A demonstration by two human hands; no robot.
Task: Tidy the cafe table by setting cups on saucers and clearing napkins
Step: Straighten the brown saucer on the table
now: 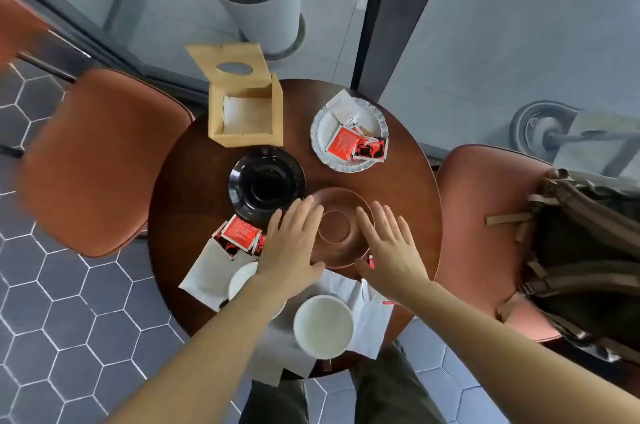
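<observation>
A brown saucer [341, 212] lies in the middle of the round wooden table [194, 181]. My left hand [294, 243] lies flat on its left rim, fingers straight. My right hand [388, 250] rests flat on its right rim, fingers spread. A black saucer [266, 184] sits just behind and left of it. A white cup [323, 325] stands at the near edge, with a second white dish [242, 281] partly hidden under my left forearm. White napkins [207, 271] lie at the near left and under the cup, at the near right [372, 323]. Red sachets [240, 233] rest beside my left hand.
An open wooden napkin box [246, 111] stands at the table's far side. A white scalloped plate [323, 130] holds red sachets and paper. Orange chairs stand left [100, 160] and right [485, 222], the right one bearing a dark bag [585, 267]. Glass wall behind.
</observation>
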